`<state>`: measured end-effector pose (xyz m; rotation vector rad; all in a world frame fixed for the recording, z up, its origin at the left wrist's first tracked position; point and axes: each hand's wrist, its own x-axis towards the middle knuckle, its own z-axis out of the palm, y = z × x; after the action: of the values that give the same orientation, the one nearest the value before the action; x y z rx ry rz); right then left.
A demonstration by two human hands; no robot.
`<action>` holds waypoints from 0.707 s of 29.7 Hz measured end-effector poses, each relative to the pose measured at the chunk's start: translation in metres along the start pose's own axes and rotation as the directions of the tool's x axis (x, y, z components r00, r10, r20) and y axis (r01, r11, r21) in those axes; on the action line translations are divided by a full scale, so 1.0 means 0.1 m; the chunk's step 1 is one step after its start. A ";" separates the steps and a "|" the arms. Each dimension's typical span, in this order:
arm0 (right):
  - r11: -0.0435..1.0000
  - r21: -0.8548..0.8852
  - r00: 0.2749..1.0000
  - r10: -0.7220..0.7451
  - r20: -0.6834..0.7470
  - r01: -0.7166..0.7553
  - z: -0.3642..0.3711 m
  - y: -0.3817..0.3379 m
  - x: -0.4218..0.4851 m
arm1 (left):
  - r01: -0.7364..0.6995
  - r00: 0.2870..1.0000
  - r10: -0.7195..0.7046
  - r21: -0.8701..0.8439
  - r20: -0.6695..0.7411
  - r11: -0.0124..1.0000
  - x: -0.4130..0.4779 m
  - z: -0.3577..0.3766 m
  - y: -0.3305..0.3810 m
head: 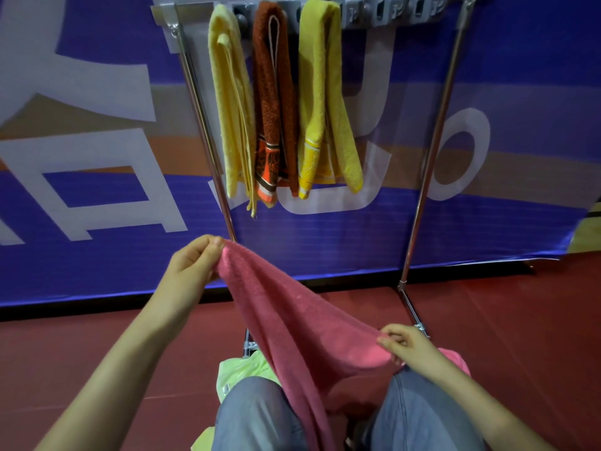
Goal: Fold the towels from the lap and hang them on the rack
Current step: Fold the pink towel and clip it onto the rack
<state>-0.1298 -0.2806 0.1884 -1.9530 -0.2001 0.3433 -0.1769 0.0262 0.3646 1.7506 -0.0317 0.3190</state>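
A pink towel [292, 320] stretches between my hands above my knees. My left hand [192, 262] pinches its upper corner, raised in front of the rack's left pole. My right hand [409, 348] grips the towel's lower edge over my right knee. The rest of the pink towel drops between my legs. A light green towel [237, 372] lies on my lap by the left knee. On the metal rack [435, 131] hang a pale yellow towel [227, 102], a brown and orange towel [276, 102] and a bright yellow towel [322, 102], all folded.
The rack's top bar has several grey clips [400, 11] to the right of the hung towels. Behind the rack stands a blue and orange banner [97, 125]. The floor [520, 320] is dark red. The rack's foot [413, 307] rests near my right knee.
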 end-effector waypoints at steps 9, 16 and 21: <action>0.975 0.187 0.989 -0.097 -0.111 0.117 -0.01 -0.44 -0.04 | -0.005 0.988 -0.015 0.126 0.154 0.992 -0.20 0.21 -0.25; 0.922 0.308 0.969 -0.246 -0.005 0.235 0.12 -1.04 -0.18 | 0.018 0.974 -0.050 0.144 0.222 0.989 -0.43 0.70 -0.45; 0.906 0.362 0.947 -0.286 0.146 0.218 0.22 -1.23 -0.30 | 0.083 0.962 -0.088 0.030 0.259 0.996 -0.51 0.92 -0.43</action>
<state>-0.1633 -0.2218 0.2976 -1.5262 -0.4869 0.3714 -0.1996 -0.0618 0.2965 1.7974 -0.1430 0.0242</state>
